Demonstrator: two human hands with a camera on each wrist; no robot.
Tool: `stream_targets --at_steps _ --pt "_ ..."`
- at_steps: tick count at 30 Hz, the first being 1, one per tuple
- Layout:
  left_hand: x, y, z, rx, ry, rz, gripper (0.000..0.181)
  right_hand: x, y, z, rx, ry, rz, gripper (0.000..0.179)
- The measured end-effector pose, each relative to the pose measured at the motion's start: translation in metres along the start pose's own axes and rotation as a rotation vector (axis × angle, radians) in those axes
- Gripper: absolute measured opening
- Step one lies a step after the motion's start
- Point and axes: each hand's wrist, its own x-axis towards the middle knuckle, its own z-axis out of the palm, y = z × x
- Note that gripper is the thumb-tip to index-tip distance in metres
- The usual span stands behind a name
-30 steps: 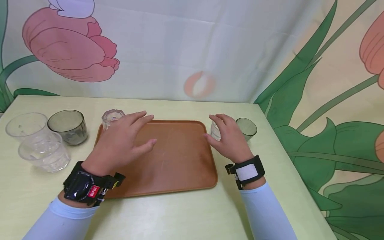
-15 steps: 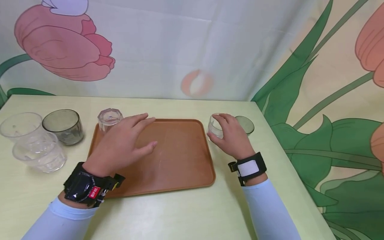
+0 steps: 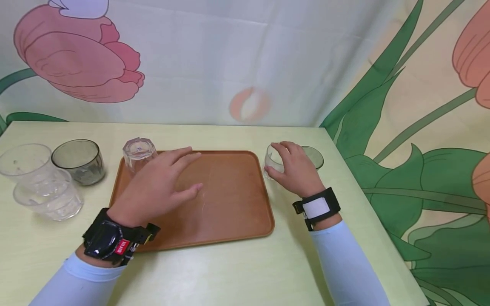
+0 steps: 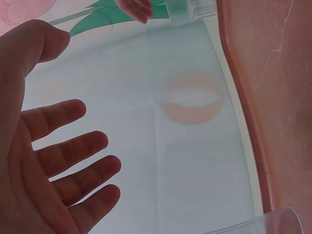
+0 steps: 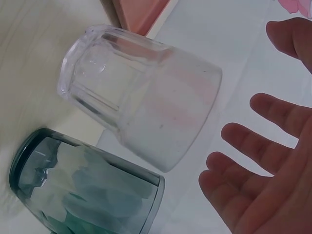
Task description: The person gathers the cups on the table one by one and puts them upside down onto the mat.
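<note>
My left hand point(image 3: 158, 185) hovers over the left part of a brown tray point(image 3: 229, 195), fingers spread and thumb apart. Past its knuckles, a clear faceted glass point(image 3: 138, 153) stands base up at the tray's back left corner. In the left wrist view nothing lies against that palm point(image 4: 29, 170). My right hand point(image 3: 296, 172) is over the table right of the tray, beside a clear glass point(image 5: 146, 97) and a smoky green glass point(image 5: 92, 185). A gap separates its loosely bent fingers point(image 5: 258, 146) from the clear glass in the right wrist view.
At the table's left are a smoky grey glass point(image 3: 78, 163) and two clear glasses, one at the back point(image 3: 23, 159) and one in front point(image 3: 51, 197). A flower-printed curtain point(image 3: 191, 63) hangs behind the table and along its right side.
My right hand has shifted slightly right and back relative to the clear glass, so more of that glass shows. The left hand stays nearly in place while the head view turns a little right.
</note>
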Motion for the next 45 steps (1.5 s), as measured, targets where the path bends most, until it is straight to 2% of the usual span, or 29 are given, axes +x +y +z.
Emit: stream_targets --at_steps 18,28,45 --pt "0.001 0.002 0.006 0.011 0.001 0.035 0.068 0.01 0.002 0.0 -0.011 -0.072 0.035 0.066" --pt "0.001 0.004 0.01 0.035 -0.035 0.035 0.068 0.013 0.011 0.007 -0.012 -0.079 0.044 0.067" --pt "0.0 0.007 0.016 0.042 -0.055 0.055 0.068 0.021 0.016 0.013 -0.007 -0.07 0.057 0.064"
